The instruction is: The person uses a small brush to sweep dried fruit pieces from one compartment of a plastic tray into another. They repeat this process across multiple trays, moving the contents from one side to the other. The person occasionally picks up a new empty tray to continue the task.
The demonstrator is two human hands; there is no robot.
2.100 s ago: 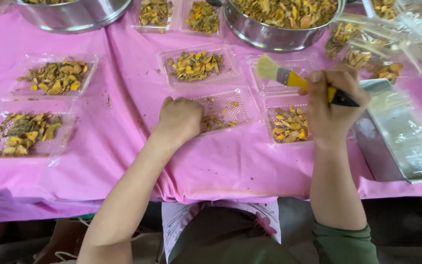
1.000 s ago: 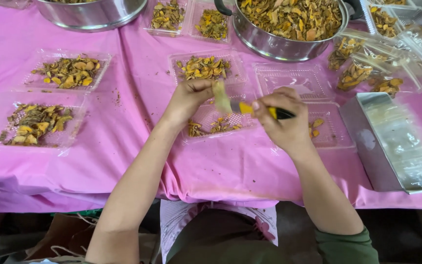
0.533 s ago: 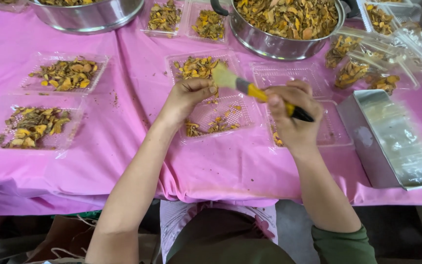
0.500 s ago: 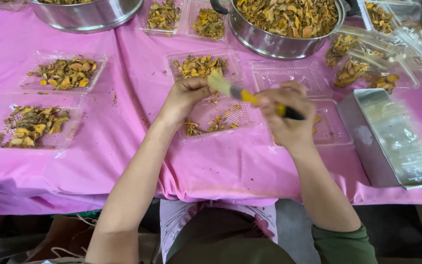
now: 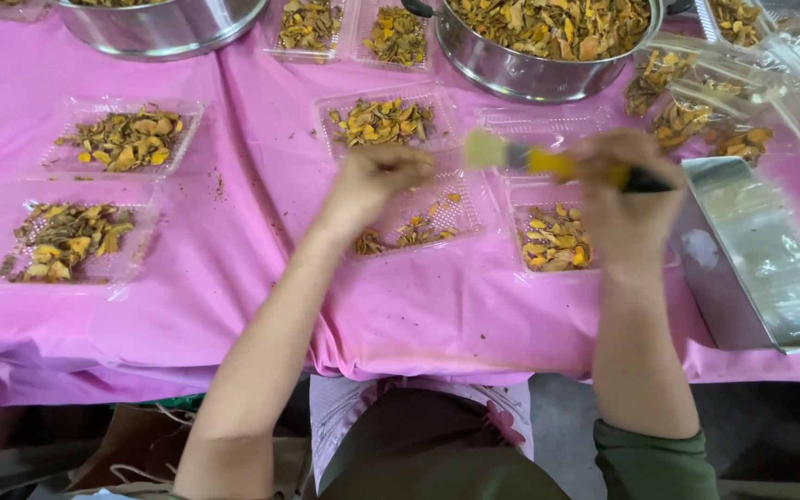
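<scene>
- Brush [image 5: 520, 157]: it sits just right of the frame's centre, lying nearly level above the clear trays, pale bristle head pointing left, yellow ferrule in the middle, dark handle running right into your right hand [image 5: 624, 190].
- Your right hand is clenched around the dark handle, fingers wrapped over it; only the handle's tip shows past the knuckles.
- Judged by its look, the brush is light and stiff along the handle, with soft bristles that bend on contact. Take hold on the dark handle behind the yellow band; a hold nearer the bristles would likely give finer control.
- Your left hand [image 5: 377, 181] is at centre frame, fingers curled over the far edge of a clear plastic tray [image 5: 423, 218]. Whether it pinches a piece of the dried food or only steadies the tray, you cannot tell; the hand is blurred.
- That tray looks thin, flimsy and slick; it probably flexes and slides on the pink tabletop [image 5: 233, 250] unless held at the rim.
- The dried yellow-brown slices [image 5: 553, 243] in the tray under your right hand look brittle and very light, so hard brushing could scatter or crumble them.
- A big steel bowl [image 5: 520, 69] of the same slices stands at upper centre; a metal tin [image 5: 752, 259] lies at right.
</scene>
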